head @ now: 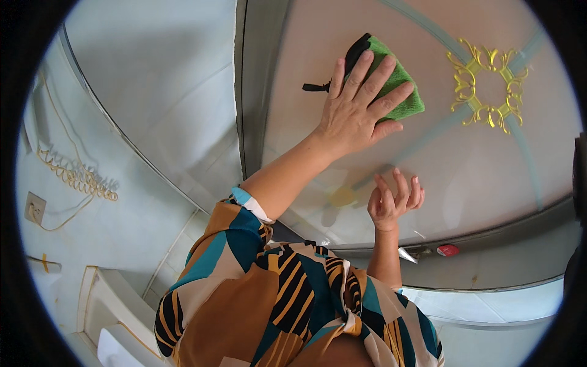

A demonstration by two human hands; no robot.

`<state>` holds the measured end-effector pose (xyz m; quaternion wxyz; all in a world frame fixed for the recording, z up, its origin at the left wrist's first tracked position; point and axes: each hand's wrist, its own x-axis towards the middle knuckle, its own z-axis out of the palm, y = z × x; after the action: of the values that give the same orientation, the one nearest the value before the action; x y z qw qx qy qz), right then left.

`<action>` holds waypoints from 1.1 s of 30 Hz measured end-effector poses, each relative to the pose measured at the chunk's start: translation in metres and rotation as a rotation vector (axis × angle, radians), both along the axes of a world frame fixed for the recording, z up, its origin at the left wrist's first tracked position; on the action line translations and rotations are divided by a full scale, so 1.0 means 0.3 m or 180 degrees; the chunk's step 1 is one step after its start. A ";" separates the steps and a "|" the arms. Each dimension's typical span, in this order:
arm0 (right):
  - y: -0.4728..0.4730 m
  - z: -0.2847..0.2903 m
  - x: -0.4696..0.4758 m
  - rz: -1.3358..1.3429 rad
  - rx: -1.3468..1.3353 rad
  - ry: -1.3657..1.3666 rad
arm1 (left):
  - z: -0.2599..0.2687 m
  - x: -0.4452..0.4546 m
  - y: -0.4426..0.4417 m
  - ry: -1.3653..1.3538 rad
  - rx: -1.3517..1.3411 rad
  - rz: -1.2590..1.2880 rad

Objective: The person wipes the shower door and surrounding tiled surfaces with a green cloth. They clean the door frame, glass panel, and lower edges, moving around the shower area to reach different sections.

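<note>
My left hand (pixel 360 103) lies with spread fingers over a green microfibre cloth or mitt (pixel 403 94) with a black edge and a black loop, pressed against a glossy pinkish panel (pixel 321 41). The thumb reaches past the cloth's lower edge. Lower down, my right hand (pixel 395 199) is raised in front of the same panel, its fingers curled, a little apart and holding nothing. A gold scrollwork ornament (pixel 488 85) sits where teal bands meet on the panel, to the right of the cloth.
A dark frame (pixel 257 87) borders the panel on the left. Below it, a ledge (pixel 495 261) has a red round item (pixel 448 250) and a small whitish item (pixel 408 255) near its panel edge. A coiled cord (pixel 78 174) and a wall socket (pixel 35 208) are at the far left.
</note>
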<state>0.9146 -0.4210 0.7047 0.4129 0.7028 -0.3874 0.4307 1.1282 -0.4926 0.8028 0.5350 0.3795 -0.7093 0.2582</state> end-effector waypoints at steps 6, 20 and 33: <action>-0.007 -0.002 0.000 0.0039 -0.0054 0.0024 | -0.221 0.146 -0.071 0.0523 -0.0015 0.0536; -0.007 0.003 -0.005 0.0042 -0.0108 0.0231 | -0.681 0.075 -0.043 0.2896 0.0861 0.0593; -0.009 -0.007 -0.005 -0.0070 -0.0167 0.0156 | 0.123 0.379 -0.136 0.0615 -0.0322 0.0850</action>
<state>0.9131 -0.4237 0.7025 0.4452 0.6978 -0.3734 0.4188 1.2418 -0.5333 0.8396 0.5800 0.4659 -0.5840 0.3248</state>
